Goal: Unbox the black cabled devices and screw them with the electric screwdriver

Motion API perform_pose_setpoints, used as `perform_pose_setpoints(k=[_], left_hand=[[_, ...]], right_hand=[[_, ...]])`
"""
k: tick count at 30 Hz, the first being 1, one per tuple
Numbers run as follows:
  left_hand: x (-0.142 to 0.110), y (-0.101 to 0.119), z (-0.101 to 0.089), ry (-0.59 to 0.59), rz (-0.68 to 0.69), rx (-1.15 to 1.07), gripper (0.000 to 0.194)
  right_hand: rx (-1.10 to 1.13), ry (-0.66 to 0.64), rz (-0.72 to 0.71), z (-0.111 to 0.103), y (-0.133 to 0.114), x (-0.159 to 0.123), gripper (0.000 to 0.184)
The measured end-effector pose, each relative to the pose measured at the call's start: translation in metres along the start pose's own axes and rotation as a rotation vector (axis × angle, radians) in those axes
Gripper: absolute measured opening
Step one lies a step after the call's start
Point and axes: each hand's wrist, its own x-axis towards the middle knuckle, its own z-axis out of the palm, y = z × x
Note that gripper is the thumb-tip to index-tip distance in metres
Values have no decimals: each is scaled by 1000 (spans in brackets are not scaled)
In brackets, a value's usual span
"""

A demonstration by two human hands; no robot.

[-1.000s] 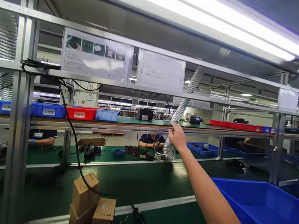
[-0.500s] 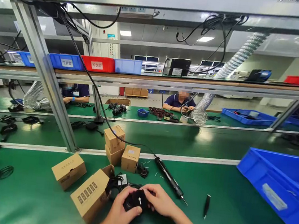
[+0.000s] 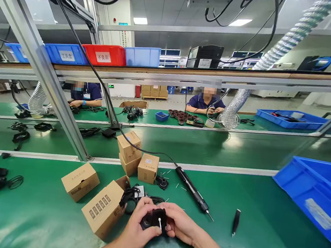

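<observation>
Both my hands hold one small black device just above the green bench, low in the middle of the view. My left hand wraps its left side and my right hand grips its right side. A thin white stick stands against the device's front. A black cable runs from it to a coil by an open cardboard box. An electric screwdriver lies on the mat just beyond my right hand, with small screws scattered around it.
Several small cardboard boxes stand behind the device. A black pen-like tool lies to the right. A blue bin sits at the right edge. Two seated people work across the conveyor; a slanted metal post stands on the left.
A second ago my right arm reached up to the far shelf. Since then the view dropped to the bench, both hands closed on the black device and turned it slightly.
</observation>
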Motion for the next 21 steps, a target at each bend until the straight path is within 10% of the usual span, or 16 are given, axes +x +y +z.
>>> perform_pose_setpoints(k=[7,13,21], left_hand=[[-8,-7,-15,-146,-197,-43,118],[5,36,-47,-524,-349,140,110],[-5,10,-17,-195,-391,247,103]], right_hand=[[101,115,-61,-16,-4,6,66],[169,203,-150,-25,-3,11,69],[40,296,-281,-26,-3,12,75]])
